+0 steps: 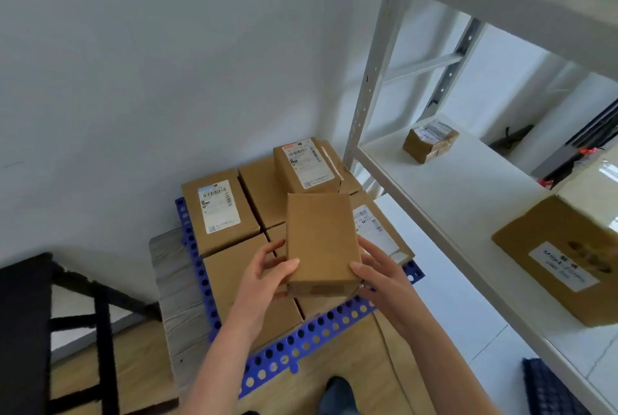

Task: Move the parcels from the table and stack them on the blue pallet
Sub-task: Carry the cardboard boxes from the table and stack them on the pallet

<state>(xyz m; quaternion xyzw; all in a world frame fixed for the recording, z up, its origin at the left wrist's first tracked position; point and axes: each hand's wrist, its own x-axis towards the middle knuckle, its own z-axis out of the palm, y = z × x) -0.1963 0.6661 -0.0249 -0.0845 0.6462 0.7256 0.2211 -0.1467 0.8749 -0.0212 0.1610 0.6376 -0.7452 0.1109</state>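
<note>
Hands are held forward, side by side. Left hand (267, 275) is clamped on the held parcel's (321, 240) left edge, thumb laid on top; right hand (378, 277) is clamped on its right edge. Below it, stacked parcels (217, 210) are packed on the blue pallet (301, 344); shelving (451, 187) is seen at right. Held parcel: plain brown cardboard, top unlabelled.

left hand (267, 275): bare | right hand (381, 275): bare | forearms (230, 341): unsleeved | legwear (336, 396): dark blue, blurred
</note>
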